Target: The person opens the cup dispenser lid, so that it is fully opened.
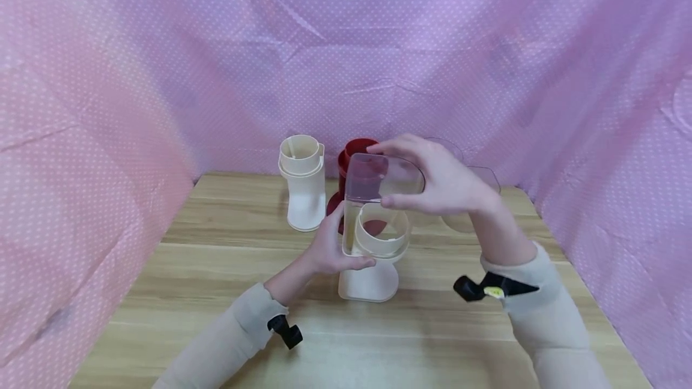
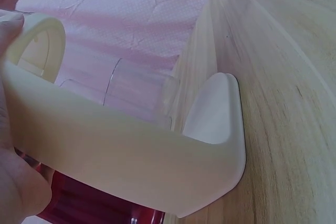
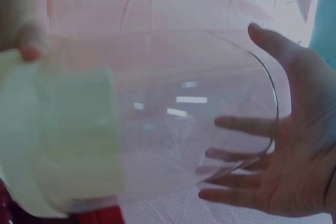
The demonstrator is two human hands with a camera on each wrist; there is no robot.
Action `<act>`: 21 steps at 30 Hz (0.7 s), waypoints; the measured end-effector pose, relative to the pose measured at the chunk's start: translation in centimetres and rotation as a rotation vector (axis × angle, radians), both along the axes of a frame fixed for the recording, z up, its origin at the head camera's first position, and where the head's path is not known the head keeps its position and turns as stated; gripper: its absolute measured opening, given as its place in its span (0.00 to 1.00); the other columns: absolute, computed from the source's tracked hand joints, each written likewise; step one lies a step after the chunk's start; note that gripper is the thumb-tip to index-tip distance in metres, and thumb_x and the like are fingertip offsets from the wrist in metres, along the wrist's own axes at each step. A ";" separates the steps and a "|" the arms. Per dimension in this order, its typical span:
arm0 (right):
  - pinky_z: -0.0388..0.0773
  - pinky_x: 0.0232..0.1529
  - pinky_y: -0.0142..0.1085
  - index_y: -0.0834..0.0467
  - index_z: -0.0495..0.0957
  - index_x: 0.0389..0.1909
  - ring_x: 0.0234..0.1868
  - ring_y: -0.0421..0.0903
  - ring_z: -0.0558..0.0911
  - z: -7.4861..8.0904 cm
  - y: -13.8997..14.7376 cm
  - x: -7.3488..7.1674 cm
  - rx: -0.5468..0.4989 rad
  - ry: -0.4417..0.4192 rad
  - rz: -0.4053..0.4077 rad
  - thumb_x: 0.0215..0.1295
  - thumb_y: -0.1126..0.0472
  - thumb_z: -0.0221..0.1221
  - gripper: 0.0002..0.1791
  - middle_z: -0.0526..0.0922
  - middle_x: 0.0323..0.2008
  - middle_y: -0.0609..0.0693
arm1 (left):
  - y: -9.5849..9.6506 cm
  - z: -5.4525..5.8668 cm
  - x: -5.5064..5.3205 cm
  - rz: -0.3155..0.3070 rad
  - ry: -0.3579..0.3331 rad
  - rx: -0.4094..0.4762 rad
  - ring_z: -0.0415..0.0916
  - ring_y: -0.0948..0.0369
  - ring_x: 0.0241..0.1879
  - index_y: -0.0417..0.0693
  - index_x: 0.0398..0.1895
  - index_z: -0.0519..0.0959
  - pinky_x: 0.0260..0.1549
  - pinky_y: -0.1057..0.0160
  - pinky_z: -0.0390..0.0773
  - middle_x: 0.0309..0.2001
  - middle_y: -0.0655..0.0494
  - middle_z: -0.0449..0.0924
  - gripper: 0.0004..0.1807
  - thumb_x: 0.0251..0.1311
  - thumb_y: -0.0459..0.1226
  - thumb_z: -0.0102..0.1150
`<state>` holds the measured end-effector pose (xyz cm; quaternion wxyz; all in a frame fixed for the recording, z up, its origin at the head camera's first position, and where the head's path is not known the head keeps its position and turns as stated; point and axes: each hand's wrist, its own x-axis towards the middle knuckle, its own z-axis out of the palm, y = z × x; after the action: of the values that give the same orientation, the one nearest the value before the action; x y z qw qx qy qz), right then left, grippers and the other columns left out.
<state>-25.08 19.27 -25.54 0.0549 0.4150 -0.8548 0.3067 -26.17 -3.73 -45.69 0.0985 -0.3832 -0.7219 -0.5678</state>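
Observation:
In the head view, a cream plastic stand (image 1: 373, 284) with a ring-shaped top and flat rounded foot is upright at the table's middle. A clear plastic container (image 1: 373, 176) sits over its ring. My left hand (image 1: 324, 251) grips the upper part of the stand from the left side; its palm and a fingertip show at the edge of the left wrist view. Around the container's top, my right hand (image 1: 440, 179) is spread with thumb and fingers apart. In the right wrist view, some of its fingers show through the clear wall; contact is hard to tell.
Another cream stand (image 1: 306, 200) is at the back left. A red stand (image 1: 361, 146) stands behind the clear container, partly hidden. Other clear containers (image 1: 462, 221) are at the back right, behind my right hand. Pink dotted cloth (image 1: 346, 65) surrounds the wooden table (image 1: 216, 293).

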 end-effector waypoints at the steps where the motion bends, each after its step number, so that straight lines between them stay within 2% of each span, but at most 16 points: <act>1: 0.78 0.71 0.47 0.52 0.75 0.72 0.67 0.45 0.80 0.7 0.0 -0.5 0.018 -0.002 0.059 0.59 0.55 0.77 0.39 0.81 0.66 0.46 | 0.0 0.0 0.0 -0.003 0.004 0.002 0.79 0.56 0.60 0.50 0.76 0.66 0.62 0.56 0.81 0.62 0.52 0.82 0.56 0.38 0.44 0.84; 3: 0.75 0.74 0.45 0.53 0.74 0.74 0.69 0.46 0.77 1.9 -0.3 -1.6 0.063 0.006 0.179 0.60 0.57 0.76 0.40 0.79 0.68 0.47 | -0.1 0.0 -0.1 -0.012 0.002 0.003 0.79 0.57 0.60 0.51 0.76 0.66 0.62 0.56 0.81 0.62 0.52 0.82 0.56 0.39 0.45 0.83; 5: 0.72 0.75 0.42 0.54 0.72 0.75 0.70 0.46 0.75 2.9 -0.6 -2.5 0.111 -0.021 0.298 0.60 0.58 0.76 0.42 0.76 0.70 0.47 | -0.2 0.0 -0.1 -0.024 -0.009 -0.002 0.79 0.57 0.60 0.52 0.76 0.65 0.62 0.57 0.82 0.62 0.52 0.82 0.55 0.40 0.46 0.83; 7: 0.74 0.71 0.39 0.56 0.69 0.77 0.66 0.46 0.76 3.5 -1.0 -3.4 0.172 -0.057 0.405 0.61 0.58 0.75 0.43 0.75 0.71 0.48 | -0.2 -0.1 -0.1 -0.029 -0.013 -0.007 0.80 0.57 0.60 0.52 0.76 0.65 0.61 0.58 0.82 0.62 0.52 0.82 0.55 0.41 0.46 0.82; 9: 0.77 0.64 0.39 0.57 0.68 0.78 0.60 0.48 0.76 3.7 -1.3 -3.9 0.228 -0.131 0.481 0.62 0.58 0.74 0.44 0.76 0.65 0.50 | -0.2 -0.2 0.0 -0.035 -0.024 -0.012 0.80 0.55 0.60 0.52 0.76 0.65 0.62 0.58 0.82 0.63 0.52 0.82 0.55 0.40 0.46 0.82; 11: 0.81 0.59 0.40 0.55 0.67 0.78 0.57 0.48 0.76 3.8 -1.4 -4.0 0.282 -0.204 0.505 0.61 0.57 0.73 0.44 0.76 0.62 0.49 | -0.1 -0.3 0.1 -0.027 -0.022 -0.020 0.81 0.51 0.60 0.51 0.75 0.65 0.60 0.58 0.82 0.62 0.52 0.82 0.55 0.42 0.50 0.82; 12: 0.82 0.57 0.41 0.54 0.67 0.78 0.56 0.47 0.76 3.8 -1.3 -4.0 0.305 -0.231 0.497 0.61 0.56 0.73 0.44 0.76 0.60 0.48 | 0.0 -0.3 0.2 -0.022 -0.024 -0.025 0.81 0.50 0.59 0.50 0.75 0.65 0.60 0.58 0.83 0.62 0.52 0.82 0.55 0.43 0.55 0.81; 14: 0.85 0.57 0.43 0.52 0.68 0.78 0.58 0.46 0.78 3.8 -1.1 -3.6 0.331 -0.255 0.467 0.60 0.55 0.74 0.44 0.77 0.59 0.46 | 0.0 -0.3 0.2 -0.010 -0.039 -0.034 0.81 0.48 0.58 0.49 0.73 0.67 0.57 0.59 0.83 0.61 0.52 0.82 0.54 0.43 0.57 0.81; 17: 0.86 0.58 0.44 0.48 0.70 0.76 0.62 0.45 0.80 3.9 -0.8 -3.0 0.345 -0.214 0.417 0.57 0.54 0.75 0.44 0.77 0.64 0.42 | 0.1 -0.2 0.4 0.013 -0.054 -0.046 0.81 0.48 0.56 0.47 0.69 0.69 0.52 0.61 0.84 0.58 0.52 0.83 0.52 0.41 0.58 0.80; 19: 0.87 0.58 0.42 0.47 0.72 0.75 0.62 0.44 0.81 4.0 -0.9 -2.7 0.337 -0.185 0.405 0.56 0.55 0.76 0.44 0.78 0.63 0.42 | 0.0 -0.1 0.4 0.020 -0.066 -0.049 0.81 0.49 0.55 0.47 0.68 0.69 0.51 0.61 0.84 0.58 0.52 0.83 0.51 0.38 0.52 0.80; 21: 0.87 0.56 0.41 0.47 0.73 0.73 0.60 0.43 0.82 4.0 -1.1 -2.5 0.331 -0.165 0.397 0.54 0.56 0.76 0.43 0.79 0.63 0.42 | 0.0 0.0 0.4 0.019 -0.072 -0.050 0.80 0.49 0.55 0.47 0.68 0.69 0.51 0.61 0.84 0.58 0.51 0.83 0.50 0.39 0.52 0.80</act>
<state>-27.63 18.22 -21.55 -0.1444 0.5514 -0.7968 0.2005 -25.77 -3.77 -45.67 0.0681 -0.3579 -0.7426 -0.5620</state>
